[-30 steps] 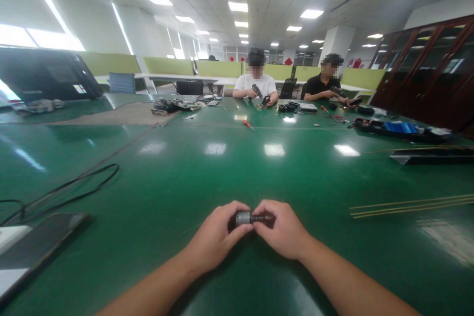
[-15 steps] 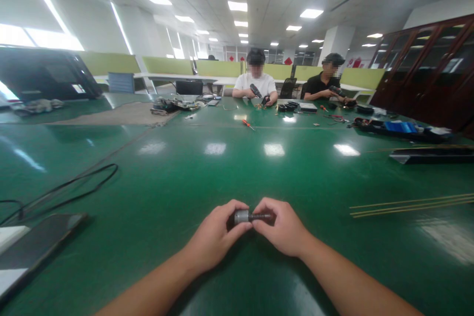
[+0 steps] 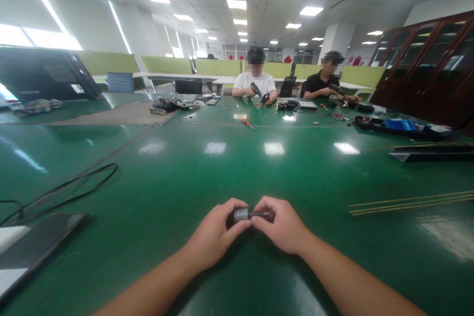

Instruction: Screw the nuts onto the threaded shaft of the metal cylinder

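Observation:
Close in front of me, just over the green tabletop point(image 3: 177, 177), is a small grey metal cylinder point(image 3: 241, 215), much like a small motor. A thin, dark, ridged shaft point(image 3: 261, 214) sticks out of its right end. My left hand point(image 3: 213, 229) has its thumb and fingers closed round the cylinder, whose left end is partly hidden in the grip. Facing it, my right hand point(image 3: 283, 224) curls round the shaft, with the thumb tip and fingertips near where it meets the cylinder. The two hands' fingertips are almost touching.
An orange-handled screwdriver point(image 3: 246, 122) lies further back. Thin yellow rods point(image 3: 407, 202) and a dark metal channel point(image 3: 433, 153) are at right. A black cable point(image 3: 89, 185) and a dark flat panel point(image 3: 44, 247) lie left. Two people holding power drills point(image 3: 256, 90) sit across the table.
Both hands keep their hold and have hardly moved. The cylinder and shaft sit very slightly higher and further left in the picture.

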Demonstrator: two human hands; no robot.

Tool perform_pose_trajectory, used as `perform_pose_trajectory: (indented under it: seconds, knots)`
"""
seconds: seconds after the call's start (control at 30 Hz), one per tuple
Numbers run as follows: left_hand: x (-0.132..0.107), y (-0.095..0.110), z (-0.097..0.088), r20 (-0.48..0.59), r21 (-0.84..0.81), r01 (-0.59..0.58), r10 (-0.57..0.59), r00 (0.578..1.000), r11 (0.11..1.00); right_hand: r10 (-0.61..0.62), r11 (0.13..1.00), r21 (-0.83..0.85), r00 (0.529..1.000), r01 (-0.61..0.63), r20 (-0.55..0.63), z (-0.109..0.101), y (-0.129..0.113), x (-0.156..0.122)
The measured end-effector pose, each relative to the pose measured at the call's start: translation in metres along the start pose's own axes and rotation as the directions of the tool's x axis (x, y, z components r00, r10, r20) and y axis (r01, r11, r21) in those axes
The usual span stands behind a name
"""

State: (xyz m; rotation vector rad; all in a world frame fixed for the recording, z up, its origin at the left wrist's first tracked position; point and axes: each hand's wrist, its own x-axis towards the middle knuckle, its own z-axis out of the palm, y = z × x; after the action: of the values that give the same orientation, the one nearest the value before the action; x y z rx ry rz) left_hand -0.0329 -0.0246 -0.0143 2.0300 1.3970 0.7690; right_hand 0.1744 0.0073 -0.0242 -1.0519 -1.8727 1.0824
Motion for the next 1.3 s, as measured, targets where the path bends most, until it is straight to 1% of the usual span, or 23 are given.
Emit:
perform_pose_trajectory:
  seconds: [0.57, 0.93, 1.3]
  knots:
    - [-0.0002, 0.0021, -0.0002, 0.000, -0.019, 0.016, -0.016, 1.000, 1.000, 0.025, 1.000, 0.008, 1.000, -0.025, 0.008, -0.0005, 0.0018, 0.0000]
    - [0.0024, 0.0043, -0.0009, 0.005, -0.022, 0.007, -0.007, 1.000, 1.000, 0.014, 1.000, -0.012, 1.000, -0.014, 0.011, -0.0008, 0.0037, -0.0005]
    - [0.0012, 0.0010, -0.0008, 0.014, -0.013, 0.001, -0.001, 1.000, 1.000, 0.000, 0.999, -0.050, 1.000, 0.001, 0.013, -0.0028, 0.0001, -0.0010]
